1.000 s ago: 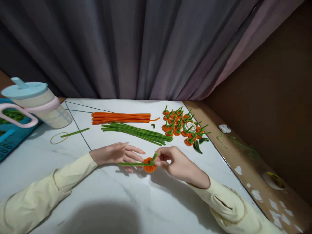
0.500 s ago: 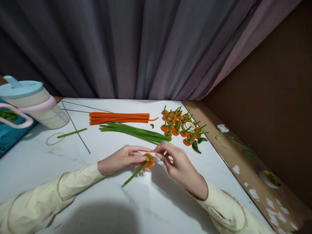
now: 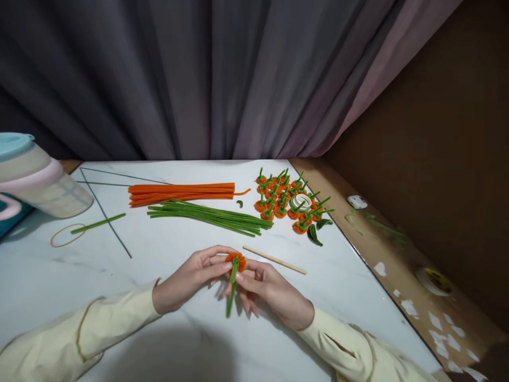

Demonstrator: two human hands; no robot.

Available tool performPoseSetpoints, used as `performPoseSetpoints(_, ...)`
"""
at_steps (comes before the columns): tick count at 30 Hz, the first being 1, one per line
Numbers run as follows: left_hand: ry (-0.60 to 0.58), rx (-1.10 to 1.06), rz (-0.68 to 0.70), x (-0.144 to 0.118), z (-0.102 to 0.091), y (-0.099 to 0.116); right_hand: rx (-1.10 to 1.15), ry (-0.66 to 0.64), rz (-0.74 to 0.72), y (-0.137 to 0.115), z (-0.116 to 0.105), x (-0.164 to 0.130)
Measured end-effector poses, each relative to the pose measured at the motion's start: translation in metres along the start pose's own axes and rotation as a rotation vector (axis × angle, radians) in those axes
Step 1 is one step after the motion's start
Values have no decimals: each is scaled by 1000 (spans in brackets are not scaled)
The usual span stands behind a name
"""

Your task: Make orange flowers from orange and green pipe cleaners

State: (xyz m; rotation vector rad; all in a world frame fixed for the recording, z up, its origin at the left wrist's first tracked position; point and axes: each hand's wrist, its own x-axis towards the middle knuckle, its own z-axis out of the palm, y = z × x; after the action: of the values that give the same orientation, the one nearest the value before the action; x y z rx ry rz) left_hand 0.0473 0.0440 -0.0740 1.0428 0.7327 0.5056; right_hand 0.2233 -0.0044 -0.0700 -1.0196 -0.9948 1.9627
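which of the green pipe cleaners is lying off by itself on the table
The single green pipe cleaner at far left, resting across a rubber band. The rest lie bundled below the orange bundle.

I wore a pale cream-yellow long-sleeved top, its soft, loosely creased sleeves ending at the wrists with plain cuffs, leaving my left hand and right hand bare.

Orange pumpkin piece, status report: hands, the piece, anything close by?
Left hand and right hand both pinch the orange pumpkin piece. Green stem hangs down from it. Wooden stick lies just beyond, apart.
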Motion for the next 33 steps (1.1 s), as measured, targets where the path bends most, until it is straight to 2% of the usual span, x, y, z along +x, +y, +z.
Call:
performPoseSetpoints(6,68,154,41,0,0,3,-7,5,25,-1,0,-1)
performPoseSetpoints(9,25,259,19,1,1,1,-16,3,31,-2,0,-1)
performPoseSetpoints(13,-17,260,11,1,3,-3,-11,-5,45,-2,-1,0)
performPoseSetpoints(21,142,400,121,-5,6,-7,-6,-2,40,-3,-2,0)
performPoseSetpoints(26,232,473,141,-6,5,-11,-144,29,2,-5,2,-4)
performPoseSetpoints(31,212,501,163,-6,4,-11,-222,-9,3,-8,4,-7)
performPoseSetpoints(33,199,463,132,-5,4,-10,-371,18,-18,-11,-1,-8)
